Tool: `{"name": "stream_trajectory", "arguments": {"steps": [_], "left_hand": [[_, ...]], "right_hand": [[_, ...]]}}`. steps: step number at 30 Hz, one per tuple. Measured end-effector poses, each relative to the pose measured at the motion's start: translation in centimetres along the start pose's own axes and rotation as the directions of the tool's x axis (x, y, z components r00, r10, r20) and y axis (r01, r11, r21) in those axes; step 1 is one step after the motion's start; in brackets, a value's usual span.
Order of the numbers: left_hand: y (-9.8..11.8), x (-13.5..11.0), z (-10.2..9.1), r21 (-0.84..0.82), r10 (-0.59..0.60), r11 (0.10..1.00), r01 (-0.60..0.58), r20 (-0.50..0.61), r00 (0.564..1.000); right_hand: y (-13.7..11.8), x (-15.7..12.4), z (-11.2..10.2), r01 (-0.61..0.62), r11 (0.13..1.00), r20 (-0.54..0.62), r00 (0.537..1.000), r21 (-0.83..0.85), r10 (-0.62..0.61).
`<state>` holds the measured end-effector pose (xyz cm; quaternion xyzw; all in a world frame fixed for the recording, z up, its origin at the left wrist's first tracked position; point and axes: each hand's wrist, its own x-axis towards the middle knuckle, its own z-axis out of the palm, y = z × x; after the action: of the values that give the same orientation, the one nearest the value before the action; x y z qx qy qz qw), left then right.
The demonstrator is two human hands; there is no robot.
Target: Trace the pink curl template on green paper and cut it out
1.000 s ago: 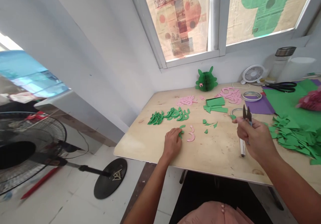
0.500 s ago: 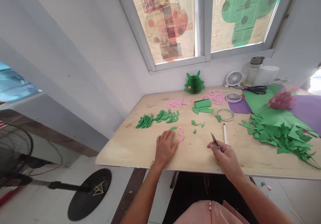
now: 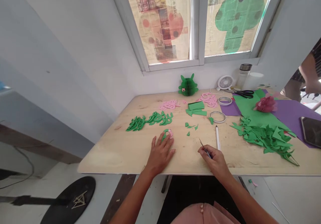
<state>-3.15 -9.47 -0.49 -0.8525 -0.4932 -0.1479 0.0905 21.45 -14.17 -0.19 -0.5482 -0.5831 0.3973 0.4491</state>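
My left hand [image 3: 160, 153] lies flat on the table with its fingers spread. Its fingertips press on a curved green paper piece [image 3: 164, 134] and a scalloped pink paper piece [image 3: 171, 133], which now meet in a ring shape, partly covered by the fingers. In my right hand [image 3: 212, 158] is a slim, dark, pointed tool [image 3: 206, 150], gripped between thumb and fingers with the tip upward; its exact kind is not clear. A white pen [image 3: 217, 137] lies just beyond that hand. Small green scraps [image 3: 188, 133] are scattered between both hands.
Green cutouts [image 3: 156, 117] and pink cutouts [image 3: 170, 104] lie behind my left hand. Tape rolls [image 3: 217, 117], black scissors [image 3: 244, 93] and a heap of green scraps [image 3: 265, 135] occupy the right side. A phone [image 3: 311, 130] lies far right. Another person's arm [image 3: 309, 71] shows beyond.
The green and pink pieces, apart before, now touch under my left hand's fingers. The tool in my right hand has turned slightly. The view has shifted rightward, bringing in the phone and another person.
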Motion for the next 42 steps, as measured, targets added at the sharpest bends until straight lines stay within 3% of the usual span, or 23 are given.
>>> {"name": "stream_trajectory", "arguments": {"steps": [5, 12, 21, 26, 30, 36, 39, 42], "left_hand": [[-0.8, -0.5, 0.3, 0.044, -0.081, 0.996, 0.082, -0.026, 0.996], [-1.4, -0.3, 0.6, 0.018, -0.092, 0.996, 0.090, 0.108, 0.990], [-4.3, -2.4, 0.6, 0.011, -0.188, 0.982, 0.187, 0.032, 0.982], [-2.5, -1.2, 0.7, -0.128, -0.170, 0.979, 0.160, -0.067, 0.983], [-0.5, -0.3, 0.8, -0.238, -0.095, 0.969, 0.058, -0.148, 0.984], [2.0, 0.4, 0.5, -0.459, -0.109, 0.888, -0.017, -0.246, 0.963], [3.0, 0.8, 0.2, -0.572, -0.173, 0.820, 0.017, -0.219, 0.960], [3.5, 1.4, 0.1, -0.670, -0.251, 0.734, 0.112, -0.115, 0.961]], "right_hand": [[-0.2, 0.1, 0.3, 0.023, 1.000, 0.019, 1.000, -0.003, -0.023], [-0.2, 0.1, 0.3, -0.019, 1.000, 0.034, 0.999, -0.015, 0.020], [-0.3, -0.1, 0.3, -0.033, 0.999, 0.005, 0.999, 0.034, 0.032], [-0.7, -0.1, 0.2, -0.038, 0.999, 0.001, 0.999, 0.017, 0.038], [-0.9, -0.1, 0.1, -0.040, 0.999, -0.004, 0.999, -0.006, 0.040], [-1.4, -0.1, 0.1, -0.044, 0.999, -0.026, 0.999, -0.028, 0.043], [-1.5, -0.1, 0.2, -0.064, 0.998, -0.035, 0.997, 0.004, 0.064], [-1.7, 0.0, 0.3, -0.091, 0.991, -0.084, 0.992, 0.103, 0.100]]}}
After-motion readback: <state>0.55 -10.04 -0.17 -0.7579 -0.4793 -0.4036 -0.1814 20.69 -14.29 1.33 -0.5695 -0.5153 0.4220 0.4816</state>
